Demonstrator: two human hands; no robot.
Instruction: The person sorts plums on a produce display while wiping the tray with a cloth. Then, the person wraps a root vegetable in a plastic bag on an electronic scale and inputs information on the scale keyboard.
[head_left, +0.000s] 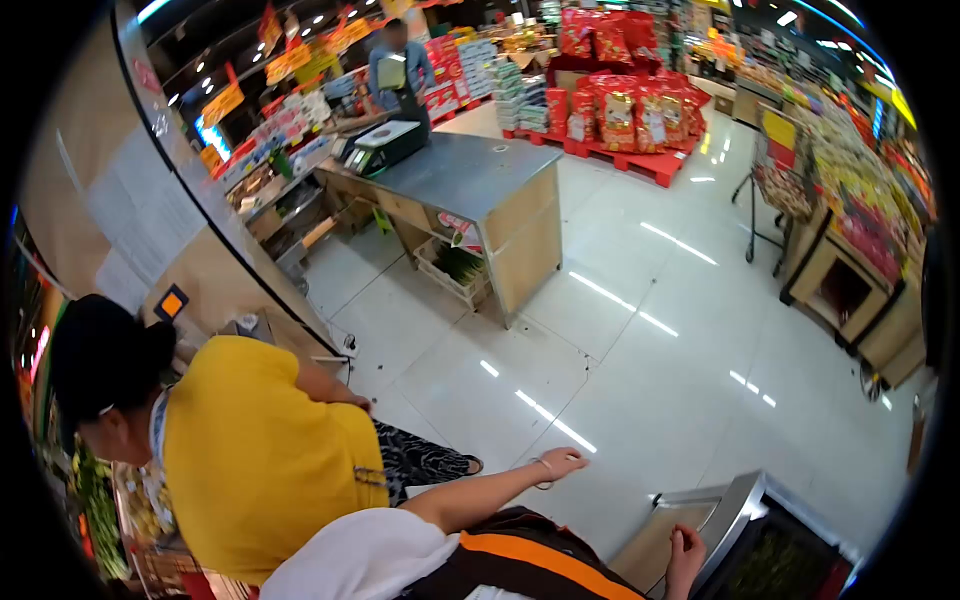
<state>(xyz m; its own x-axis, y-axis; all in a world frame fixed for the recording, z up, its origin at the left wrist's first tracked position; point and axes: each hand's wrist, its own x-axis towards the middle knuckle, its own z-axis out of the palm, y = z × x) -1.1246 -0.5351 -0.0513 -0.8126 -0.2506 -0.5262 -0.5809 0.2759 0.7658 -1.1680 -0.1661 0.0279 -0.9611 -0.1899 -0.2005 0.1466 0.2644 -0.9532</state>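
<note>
Right hand (686, 552) hangs near the metal-rimmed case (737, 512), left hand (563, 462) farther off.

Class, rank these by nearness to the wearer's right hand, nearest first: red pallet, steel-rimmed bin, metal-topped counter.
From the right hand:
1. Steel-rimmed bin, just right of it.
2. Metal-topped counter, ahead on the left.
3. Red pallet, farther ahead.

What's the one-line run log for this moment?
left hand: empty, over floor | right hand: empty, beside metal-edged stand | left side: person in yellow top
</note>
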